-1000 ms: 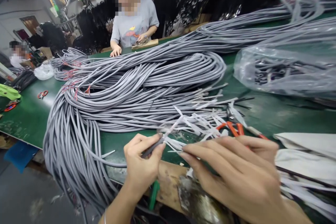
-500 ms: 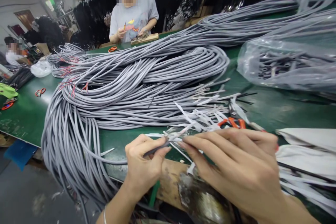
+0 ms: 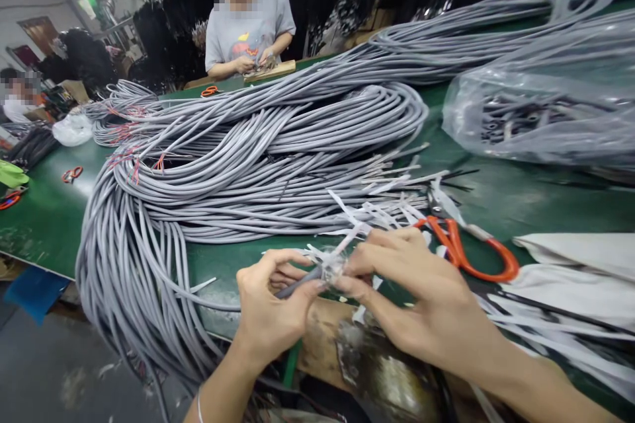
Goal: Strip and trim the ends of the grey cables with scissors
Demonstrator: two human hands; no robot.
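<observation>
My left hand [image 3: 275, 304] is closed around a grey cable [image 3: 295, 286] close to its stripped end. Whitish strands and strips [image 3: 331, 264] fan out from that end. Thumb and fingers of my right hand [image 3: 411, 291] pinch these strands just beside the left fingertips. Just beyond the right hand lie orange-handled scissors [image 3: 454, 244], apart from it. White strips and thin cut ends [image 3: 397, 201] are strewn behind both hands. Below them, a worn metal piece [image 3: 380, 367] rests by a wooden board [image 3: 317, 337].
Large bundles of grey cable [image 3: 238, 165] cover the green table [image 3: 44, 218] and hang over its front edge. A clear plastic bag [image 3: 536, 119] holds dark parts at right. White cloth [image 3: 570, 284] lies at the right edge. A co-worker [image 3: 251, 26] sits opposite.
My right hand has drawn slightly down and left, its fingers now more curled at the cable end, exposing the scissors. The whitish strands look more spread. The co-worker's hands have come closer together.
</observation>
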